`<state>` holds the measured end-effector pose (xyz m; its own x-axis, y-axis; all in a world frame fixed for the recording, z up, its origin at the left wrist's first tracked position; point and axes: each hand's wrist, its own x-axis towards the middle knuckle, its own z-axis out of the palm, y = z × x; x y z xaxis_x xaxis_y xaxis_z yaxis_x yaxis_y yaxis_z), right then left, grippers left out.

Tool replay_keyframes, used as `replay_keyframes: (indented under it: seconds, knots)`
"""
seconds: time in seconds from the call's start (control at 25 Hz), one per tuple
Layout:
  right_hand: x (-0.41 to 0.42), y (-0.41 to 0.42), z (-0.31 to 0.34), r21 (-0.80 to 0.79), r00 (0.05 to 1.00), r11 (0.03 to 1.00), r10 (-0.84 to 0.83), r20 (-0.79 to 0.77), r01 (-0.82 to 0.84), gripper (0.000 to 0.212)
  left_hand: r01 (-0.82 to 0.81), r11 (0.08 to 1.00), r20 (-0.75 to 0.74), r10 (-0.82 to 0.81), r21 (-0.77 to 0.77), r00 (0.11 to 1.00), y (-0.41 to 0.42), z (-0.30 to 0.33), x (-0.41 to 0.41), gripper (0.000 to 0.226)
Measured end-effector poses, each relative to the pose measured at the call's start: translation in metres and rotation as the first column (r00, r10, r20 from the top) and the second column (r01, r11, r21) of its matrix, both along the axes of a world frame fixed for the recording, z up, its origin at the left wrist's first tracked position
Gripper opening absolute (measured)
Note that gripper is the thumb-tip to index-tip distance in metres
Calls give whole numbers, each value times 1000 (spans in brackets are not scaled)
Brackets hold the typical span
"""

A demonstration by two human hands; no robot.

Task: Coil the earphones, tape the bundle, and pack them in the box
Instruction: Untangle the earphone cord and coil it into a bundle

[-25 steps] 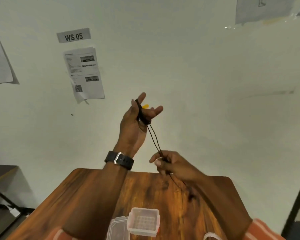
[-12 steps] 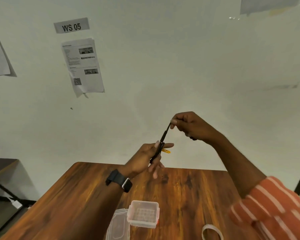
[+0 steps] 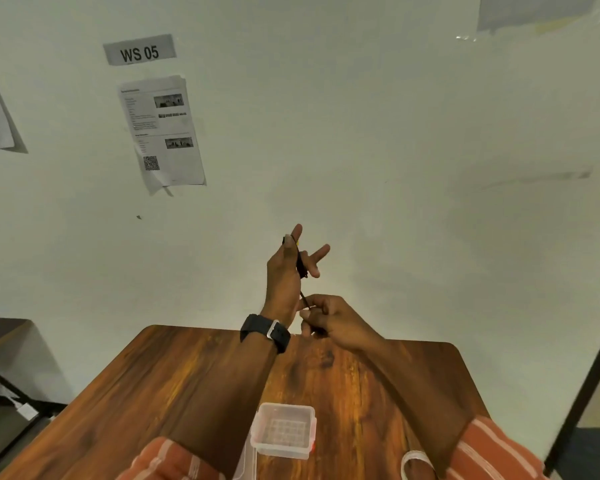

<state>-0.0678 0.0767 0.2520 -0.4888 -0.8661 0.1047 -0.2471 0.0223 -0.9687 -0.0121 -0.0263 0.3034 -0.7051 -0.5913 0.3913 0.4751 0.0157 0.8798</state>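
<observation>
A wooden surface [image 3: 174, 386] is set against a pale wall [image 3: 361, 133]. At its near edge an open clear box [image 3: 283, 430] is placed, a tape roll [image 3: 414, 462] to the right. Above the far edge, the earphones [image 3: 300, 263] are held by the thumb of the left hand [image 3: 283, 275], fingers [image 3: 321, 252] spread. The cord is pinched by the right hand [image 3: 329, 318].

WS 05 sign [image 3: 139, 50] above printed sheet [image 3: 161, 133]

My left hand [image 3: 286, 268] is raised, wrist upright, fingers splayed, thumb pinning the earphones [image 3: 302, 266] — my right hand [image 3: 329, 320], lower, beside that wrist, pinches them.
</observation>
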Motion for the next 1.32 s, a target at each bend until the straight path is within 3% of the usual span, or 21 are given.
replay_keyframes:
  seconds: [0.08,0.12,0.2,0.28,0.36,0.44,0.48,0.52,0.6,0.72,0.8,0.84,0.92,0.96,1.08,1.16,1.32]
  knots:
    - [-4,2,6,63,971,991,-98,-219,114,16,-66,970,128,98,-235,987,-3,-16,0,48]
    - [-8,4,9,83,910,977,-151,-386,197,16,-96,931,170,164,-352,972,-3,-25,0,45]
    - [-13,8,9,82,700,927,-215,-680,365,16,-171,847,190,301,-503,934,-2,-44,-2,37]
    - [-13,12,4,15,605,923,-239,-760,384,12,-258,810,170,397,-527,902,1,-57,-5,32]
    - [-12,14,0,-42,578,965,-190,-794,259,9,-315,809,190,454,-496,870,1,-65,-5,33]
    - [-15,17,0,-52,520,985,-130,-844,162,8,-211,868,315,375,-450,872,3,-70,0,36]
    - [-20,18,-1,-65,513,986,-135,-847,151,7,-108,926,386,255,-362,887,5,-73,3,42]
    - [-26,18,-4,-84,542,984,-158,-825,158,6,2,976,431,95,-220,897,8,-75,7,48]
    - [-36,17,-18,-99,674,979,-195,-713,178,4,135,987,451,-157,82,879,11,-81,13,50]
    - [-32,8,-50,-153,793,964,-266,-548,218,8,172,932,487,-317,320,813,2,-93,15,46]
    - [-25,8,-61,-51,929,962,-273,-250,269,21,240,859,469,-458,453,755,-2,-106,17,42]
    - [-21,8,-65,59,978,977,-208,21,207,29,280,796,424,-541,536,726,-3,-114,20,39]
    - [-15,14,-83,169,868,984,-41,495,-51,31,342,618,260,-678,708,687,-2,-132,28,35]
    - [-11,18,-93,185,807,976,-16,590,-116,33,351,535,178,-706,769,685,-2,-144,30,36]
    - [1,26,-125,297,778,951,-122,617,-86,32,336,389,69,-735,858,675,1,-188,41,43]
    - [16,30,-144,372,768,928,-231,597,-10,28,334,405,101,-750,851,653,5,-218,52,40]
    - [40,37,-204,347,629,933,-329,704,100,22,412,407,112,-808,815,578,17,-275,85,28]
